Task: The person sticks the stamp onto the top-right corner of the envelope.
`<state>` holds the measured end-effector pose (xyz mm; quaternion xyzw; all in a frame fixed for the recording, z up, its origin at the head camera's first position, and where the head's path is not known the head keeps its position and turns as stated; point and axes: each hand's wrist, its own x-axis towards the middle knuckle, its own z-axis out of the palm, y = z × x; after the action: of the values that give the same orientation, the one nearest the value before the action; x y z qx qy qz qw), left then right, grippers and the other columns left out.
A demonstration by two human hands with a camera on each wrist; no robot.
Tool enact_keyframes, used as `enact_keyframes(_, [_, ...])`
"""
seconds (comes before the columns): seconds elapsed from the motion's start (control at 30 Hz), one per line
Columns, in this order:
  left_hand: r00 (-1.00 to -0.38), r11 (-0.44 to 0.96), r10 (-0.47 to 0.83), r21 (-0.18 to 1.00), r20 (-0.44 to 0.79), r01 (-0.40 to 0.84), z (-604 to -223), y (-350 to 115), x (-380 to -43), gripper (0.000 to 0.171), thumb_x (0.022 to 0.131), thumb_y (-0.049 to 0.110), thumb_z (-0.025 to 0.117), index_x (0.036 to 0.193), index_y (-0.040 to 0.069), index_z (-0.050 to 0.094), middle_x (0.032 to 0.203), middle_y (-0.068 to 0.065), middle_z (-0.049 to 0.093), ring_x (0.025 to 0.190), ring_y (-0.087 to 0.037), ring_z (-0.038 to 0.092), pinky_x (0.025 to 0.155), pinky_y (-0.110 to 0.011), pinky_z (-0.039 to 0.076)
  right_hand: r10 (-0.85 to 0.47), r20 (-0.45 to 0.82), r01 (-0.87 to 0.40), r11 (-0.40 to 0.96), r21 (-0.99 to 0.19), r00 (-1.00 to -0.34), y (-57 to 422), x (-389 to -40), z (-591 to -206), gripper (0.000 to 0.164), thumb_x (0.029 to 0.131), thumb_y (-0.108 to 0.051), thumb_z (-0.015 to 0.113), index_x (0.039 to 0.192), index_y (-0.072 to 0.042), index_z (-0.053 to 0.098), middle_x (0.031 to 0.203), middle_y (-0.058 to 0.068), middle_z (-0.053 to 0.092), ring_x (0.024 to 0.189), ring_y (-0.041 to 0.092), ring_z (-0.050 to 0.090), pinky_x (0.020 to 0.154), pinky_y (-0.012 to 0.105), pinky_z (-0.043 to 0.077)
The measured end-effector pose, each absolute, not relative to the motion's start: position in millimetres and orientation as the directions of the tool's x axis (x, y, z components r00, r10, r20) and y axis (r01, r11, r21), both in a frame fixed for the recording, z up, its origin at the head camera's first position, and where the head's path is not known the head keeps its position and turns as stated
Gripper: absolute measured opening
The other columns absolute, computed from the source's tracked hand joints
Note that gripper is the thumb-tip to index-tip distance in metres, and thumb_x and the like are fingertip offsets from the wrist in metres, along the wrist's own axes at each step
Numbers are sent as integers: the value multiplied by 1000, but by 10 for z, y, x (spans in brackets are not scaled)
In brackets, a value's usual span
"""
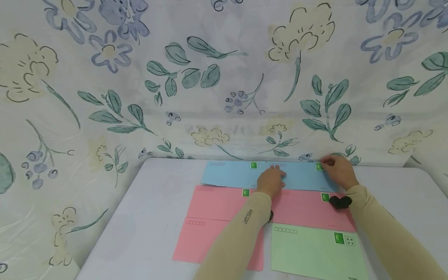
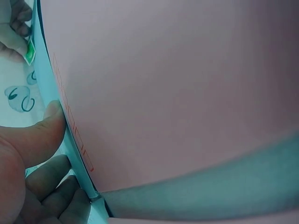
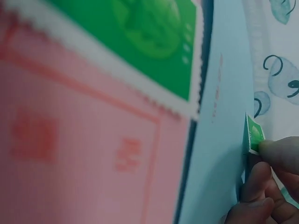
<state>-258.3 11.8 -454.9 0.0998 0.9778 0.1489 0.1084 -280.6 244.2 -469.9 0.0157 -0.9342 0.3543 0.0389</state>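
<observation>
My right hand (image 1: 339, 171) pinches a small green stamp (image 3: 255, 135) between thumb and finger, at the top right corner of the right blue envelope (image 1: 302, 179). In the right wrist view the stamp stands tilted, its edge close to the blue paper. My left hand (image 1: 270, 181) rests on the left part of that same envelope, its thumb (image 2: 55, 122) pressing near the edge. Beside it lies another blue envelope (image 1: 229, 175) with a green stamp (image 1: 254, 165) at its top right.
Nearer me lie pink envelopes (image 1: 215, 202), two with green stamps (image 1: 246, 193) showing; my left sleeve (image 1: 231, 241) covers part of them. A light green envelope (image 1: 308, 254) bears its own stamp (image 1: 338, 238). The white table (image 1: 136, 217) meets a floral cloth (image 1: 224, 101) behind.
</observation>
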Motion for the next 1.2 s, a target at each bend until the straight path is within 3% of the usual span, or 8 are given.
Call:
enact_keyframes(0.27, [-959, 933, 226, 320, -170, 163, -4550, 116, -2572, 44, 92, 26, 72, 135, 26, 66, 155, 2, 45, 146, -14, 36, 117, -30, 32, -17, 86, -69, 757, -649, -996, 2453, -2832, -4703, 22, 97, -9, 61, 109, 8, 68, 102, 27, 67, 93, 39, 61, 77, 46, 48])
enact_keyframes(0.73, [-961, 933, 223, 320, -165, 162, -4545, 113, -2560, 43, 91, 26, 73, 134, 26, 66, 154, 2, 46, 145, -14, 38, 116, -30, 33, -25, 79, -70, 769, -635, -997, 2445, -2834, -4690, 21, 97, -8, 61, 107, 9, 67, 100, 27, 68, 93, 40, 62, 79, 52, 50])
enact_keyframes(1.2, [-962, 938, 222, 305, -162, 165, -4521, 107, -2552, 44, 91, 26, 74, 134, 27, 67, 154, 2, 47, 144, -14, 40, 115, -30, 35, -37, 88, -84, 782, -618, -995, 2439, -2854, -4692, 20, 95, -6, 62, 105, 10, 68, 96, 25, 68, 87, 37, 60, 74, 46, 48])
